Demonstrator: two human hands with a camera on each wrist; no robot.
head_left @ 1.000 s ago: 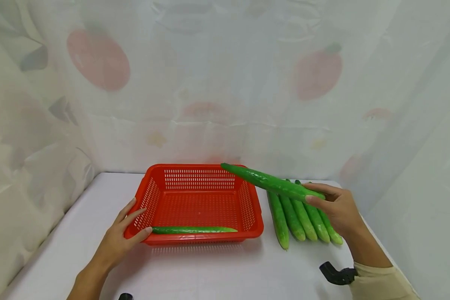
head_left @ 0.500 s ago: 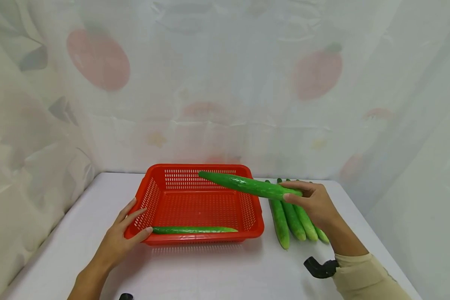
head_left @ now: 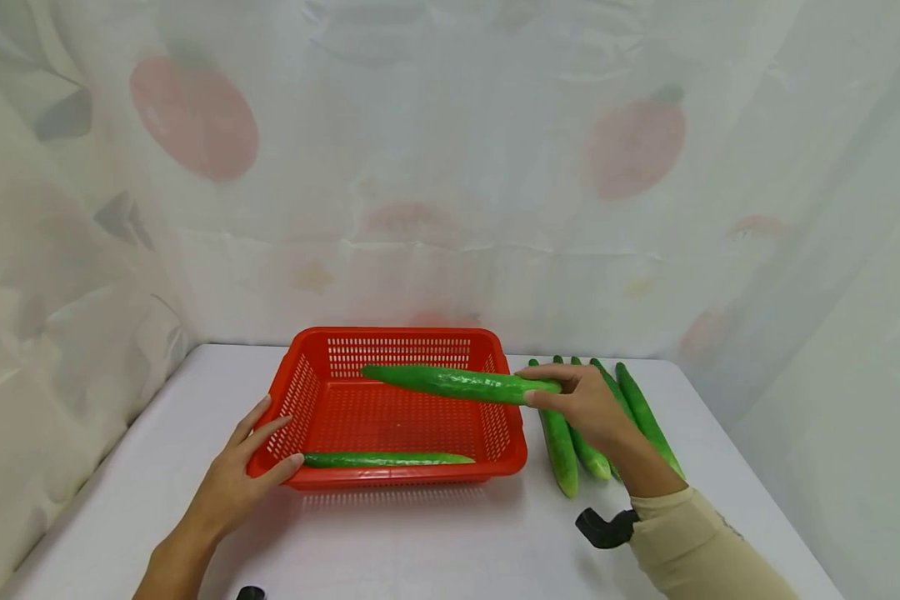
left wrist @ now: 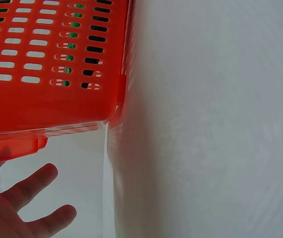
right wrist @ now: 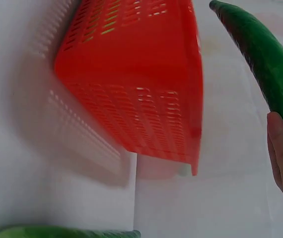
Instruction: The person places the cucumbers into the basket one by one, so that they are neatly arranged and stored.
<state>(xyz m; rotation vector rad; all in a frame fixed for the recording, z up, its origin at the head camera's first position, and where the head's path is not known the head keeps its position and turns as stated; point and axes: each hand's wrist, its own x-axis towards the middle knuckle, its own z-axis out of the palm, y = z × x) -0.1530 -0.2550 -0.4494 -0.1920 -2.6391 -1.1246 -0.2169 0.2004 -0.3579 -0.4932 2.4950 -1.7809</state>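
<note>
My right hand [head_left: 585, 404] pinches a long green cucumber [head_left: 450, 383] near its right end, thumb on the near side. In the head view the cucumber lies nearly level and overlaps the red plastic basket [head_left: 397, 475]. The right wrist view shows the cucumber [right wrist: 265, 59] raised beside the basket wall [right wrist: 141, 54]. Inside the basket, a second cucumber [head_left: 390, 459] lies along the front wall. My left hand [head_left: 228, 483] rests at the basket's left front corner, its fingers spread and fairly straight. In the left wrist view, the fingers [left wrist: 35, 184] extend beside the slotted basket [left wrist: 52, 99].
Several more cucumbers [head_left: 558, 450] lie side by side to the right of the basket, partly hidden by my right hand and forearm. The white table [head_left: 390, 550] meets a printed curtain [head_left: 450, 167] at the back, with more sheeting on both sides.
My right hand has carried the cucumber leftward over the basket, and the cucumber has turned closer to level. My left hand and the basket have stayed in place.
</note>
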